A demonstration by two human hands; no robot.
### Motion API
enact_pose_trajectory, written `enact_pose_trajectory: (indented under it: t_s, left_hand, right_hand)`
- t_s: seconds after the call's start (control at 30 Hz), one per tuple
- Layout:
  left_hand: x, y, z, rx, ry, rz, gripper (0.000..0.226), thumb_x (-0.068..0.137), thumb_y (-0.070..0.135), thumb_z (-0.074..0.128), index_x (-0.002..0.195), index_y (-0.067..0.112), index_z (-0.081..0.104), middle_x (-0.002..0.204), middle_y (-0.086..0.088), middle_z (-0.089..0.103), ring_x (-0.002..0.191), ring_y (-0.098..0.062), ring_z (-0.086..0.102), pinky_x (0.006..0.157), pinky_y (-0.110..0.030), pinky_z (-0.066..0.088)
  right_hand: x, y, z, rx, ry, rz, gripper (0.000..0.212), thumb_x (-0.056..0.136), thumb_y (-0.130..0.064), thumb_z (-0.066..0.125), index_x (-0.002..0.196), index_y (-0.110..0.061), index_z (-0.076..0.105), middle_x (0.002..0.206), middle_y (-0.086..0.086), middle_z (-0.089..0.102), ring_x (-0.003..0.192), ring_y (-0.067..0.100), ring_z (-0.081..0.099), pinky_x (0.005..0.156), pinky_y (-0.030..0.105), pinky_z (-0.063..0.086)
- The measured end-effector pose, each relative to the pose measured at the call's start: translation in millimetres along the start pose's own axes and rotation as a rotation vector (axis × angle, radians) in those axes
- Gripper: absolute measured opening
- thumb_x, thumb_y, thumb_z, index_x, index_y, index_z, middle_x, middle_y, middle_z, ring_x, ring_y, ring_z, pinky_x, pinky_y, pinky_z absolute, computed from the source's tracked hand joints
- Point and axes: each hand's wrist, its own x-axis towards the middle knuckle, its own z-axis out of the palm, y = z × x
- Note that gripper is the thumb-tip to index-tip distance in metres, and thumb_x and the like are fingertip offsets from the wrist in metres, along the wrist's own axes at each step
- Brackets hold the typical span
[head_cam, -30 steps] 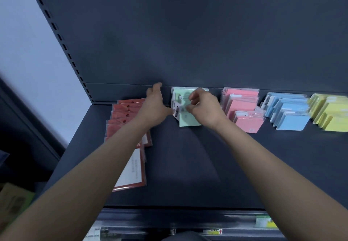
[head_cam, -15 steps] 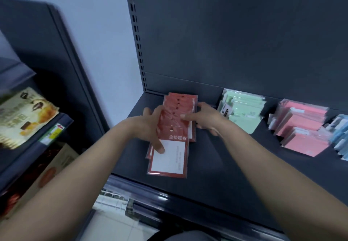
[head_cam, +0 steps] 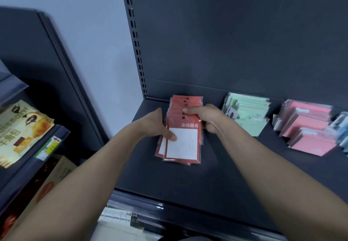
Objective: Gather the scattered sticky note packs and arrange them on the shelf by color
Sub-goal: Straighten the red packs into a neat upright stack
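Red packs [head_cam: 183,143] gripped between left hand [head_cam: 157,126] and right hand [head_cam: 208,118].

Fanned red packs [head_cam: 181,133] on dark shelf [head_cam: 188,180], left of green [head_cam: 248,114], pink stacks [head_cam: 308,127].

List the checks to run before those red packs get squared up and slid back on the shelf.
1. Both hands hold the red packs: ok. The left hand grips the left edge, the right hand the right edge.
2. Stack aligned: not ok, the packs are fanned.
3. Clear of the green packs: ok, they are apart.
4. Room behind the stack on the shelf: cannot tell.
5. Red, green and pink packs unmixed: ok.
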Motion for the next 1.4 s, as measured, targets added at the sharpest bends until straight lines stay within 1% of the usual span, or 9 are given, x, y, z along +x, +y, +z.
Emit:
enact_pose_trajectory:
  t_s: [0.17, 0.33, 0.5, 0.6, 0.73, 0.9, 1.07, 1.23, 1.4]
  left_hand:
    - [13.2, 2.1, -5.2, -0.117, -0.076, 0.005, 0.056, 0.059, 0.007, 0.086, 0.109, 0.002, 0.060, 0.101, -0.005, 0.071, 0.095, -0.020, 0.067, 0.092, -0.035, 0.051]
    - [21.9, 7.1, -10.4, -0.154, -0.166, -0.006, 0.041, 0.063, 0.001, 0.081, 0.101, 0.001, 0.066, 0.097, -0.006, 0.074, 0.097, -0.021, 0.067, 0.093, -0.034, 0.049]
    - [25.8, 10.9, -10.3, -0.232, -0.210, -0.019, 0.028, 0.067, -0.004, 0.076, 0.092, 0.003, 0.066, 0.096, -0.007, 0.073, 0.083, -0.015, 0.065, 0.061, -0.017, 0.044]
    - [27.4, 10.0, -8.9, -0.283, -0.210, -0.018, 0.029, 0.066, -0.006, 0.076, 0.091, 0.004, 0.067, 0.098, -0.007, 0.073, 0.092, -0.019, 0.066, 0.071, -0.021, 0.047]
    - [27.9, 6.3, -8.4, -0.314, -0.210, -0.006, 0.035, 0.062, -0.004, 0.080, 0.095, 0.002, 0.068, 0.097, -0.008, 0.073, 0.099, -0.024, 0.066, 0.091, -0.031, 0.049]
    - [35.9, -2.5, -4.9, -0.329, -0.113, 0.072, 0.115, 0.022, 0.023, 0.097, 0.124, 0.007, 0.045, 0.110, -0.006, 0.068, 0.101, -0.025, 0.066, 0.088, -0.041, 0.054]
    - [20.0, 16.5, -2.2, -0.398, 0.001, 0.254, 0.090, 0.060, -0.005, 0.081, 0.129, 0.017, 0.027, 0.113, -0.002, 0.059, 0.099, -0.019, 0.062, 0.079, -0.041, 0.057]
    - [18.6, 27.5, 4.6, -0.358, 0.157, 0.477, 0.079, 0.067, -0.005, 0.077, 0.129, 0.021, 0.035, 0.111, 0.012, 0.057, 0.095, 0.002, 0.057, 0.064, -0.009, 0.048]
    - [26.5, 20.9, 7.3, -0.357, 0.078, 0.488, 0.071, 0.073, -0.001, 0.074, 0.131, 0.019, 0.036, 0.118, 0.004, 0.059, 0.107, -0.010, 0.059, 0.076, -0.016, 0.050]
  right_hand:
    - [5.5, -7.4, 5.3, 0.024, 0.021, 0.066, 0.024, 0.075, -0.006, 0.078, 0.093, -0.003, 0.063, 0.068, 0.011, 0.071, 0.057, 0.021, 0.069, 0.058, 0.032, 0.057]
    - [6.2, -9.5, 12.4, 0.010, 0.041, 0.097, 0.021, 0.079, -0.012, 0.075, 0.091, -0.006, 0.059, 0.077, 0.012, 0.070, 0.063, 0.024, 0.068, 0.056, 0.033, 0.057]
    - [6.4, -11.4, 17.1, 0.021, 0.124, 0.037, 0.021, 0.079, -0.009, 0.074, 0.093, -0.005, 0.060, 0.082, 0.014, 0.069, 0.067, 0.026, 0.067, 0.063, 0.036, 0.058]
    - [6.6, -11.5, 16.5, 0.044, 0.161, 0.017, 0.022, 0.077, -0.007, 0.075, 0.094, -0.004, 0.062, 0.080, 0.013, 0.069, 0.064, 0.025, 0.067, 0.058, 0.032, 0.056]
    - [6.3, -7.8, 14.6, 0.087, 0.101, 0.058, 0.036, 0.076, -0.012, 0.076, 0.108, -0.004, 0.063, 0.091, 0.014, 0.071, 0.074, 0.028, 0.069, 0.071, 0.039, 0.058]
    - [-7.7, -7.0, 3.6, 0.052, -0.120, -0.018, 0.040, 0.079, -0.019, 0.075, 0.116, -0.007, 0.065, 0.106, 0.012, 0.072, 0.093, 0.028, 0.069, 0.087, 0.040, 0.055]
    - [-16.6, -7.1, -11.1, -0.096, -0.092, -0.247, 0.075, 0.070, 0.019, 0.070, 0.133, -0.011, 0.042, 0.115, 0.007, 0.067, 0.110, 0.023, 0.062, 0.101, 0.039, 0.046]
    - [-30.6, -14.4, -14.7, -0.198, 0.024, -0.439, 0.089, 0.072, 0.014, 0.072, 0.139, -0.020, 0.025, 0.113, -0.004, 0.061, 0.108, 0.014, 0.058, 0.095, 0.031, 0.048]
    - [-27.5, 1.8, -15.5, -0.179, 0.033, -0.405, 0.089, 0.071, 0.008, 0.077, 0.138, -0.018, 0.025, 0.112, -0.004, 0.060, 0.105, 0.013, 0.061, 0.085, 0.022, 0.051]
